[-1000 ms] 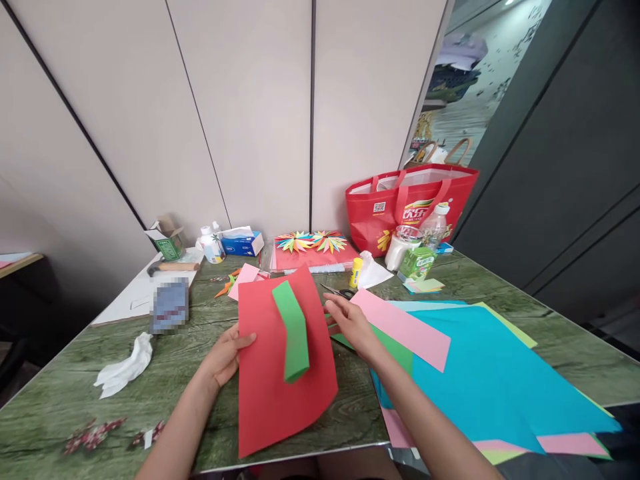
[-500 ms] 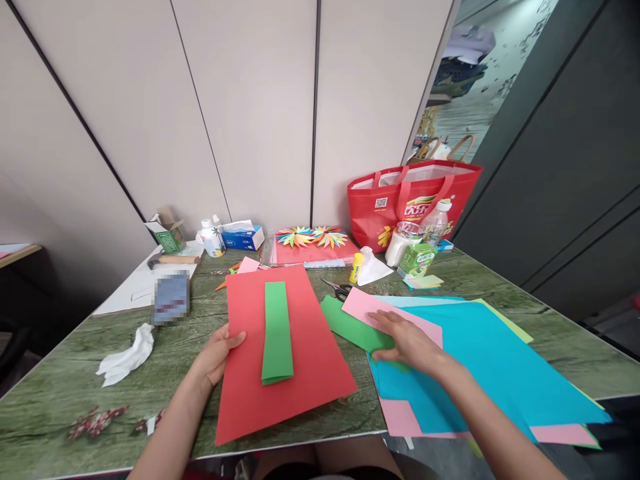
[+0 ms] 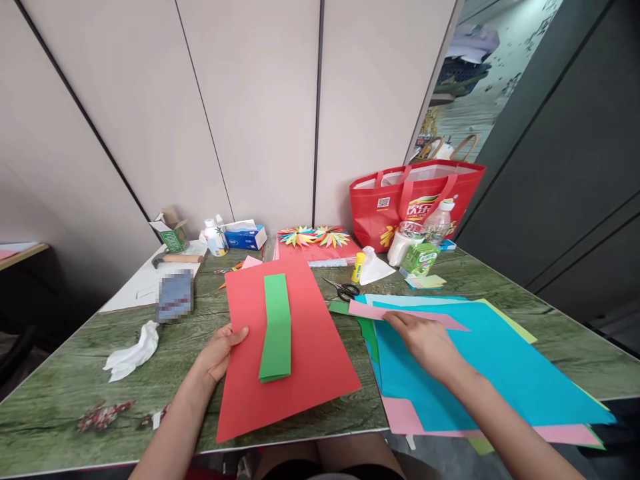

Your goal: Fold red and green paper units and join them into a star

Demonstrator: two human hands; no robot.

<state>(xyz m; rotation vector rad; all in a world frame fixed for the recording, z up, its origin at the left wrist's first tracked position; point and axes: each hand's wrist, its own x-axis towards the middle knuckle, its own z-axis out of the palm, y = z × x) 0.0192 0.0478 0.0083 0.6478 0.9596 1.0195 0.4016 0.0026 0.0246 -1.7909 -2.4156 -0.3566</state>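
Note:
My left hand [image 3: 220, 353] grips the left edge of a red paper sheet [image 3: 320, 373], thumb on top. A folded green paper strip [image 3: 277, 327] lies lengthwise on that sheet, its layers slightly apart at the near end. On the right, my right hand [image 3: 425, 343] pinches the near edge of a pink paper strip [image 3: 367, 309], tilted above the paper stack. Green paper [image 3: 369, 337] shows under and beside the pink strip; whether my fingers also hold it I cannot tell. Beneath lies a stack of large sheets, blue paper [image 3: 500, 373] on top.
Scissors [image 3: 345, 290], a yellow glue stick [image 3: 358, 267] and a crumpled tissue [image 3: 375, 267] lie beyond the sheets. Folded-paper stars [image 3: 315, 236], a red bag [image 3: 375, 207] and a bottle [image 3: 440, 223] stand at the back. A hammer [image 3: 180, 259] is on the left.
My right hand has gone from lying spread on the pink and green strips to pinching the pink one, which now tilts up. The red sheet stays in my left hand.

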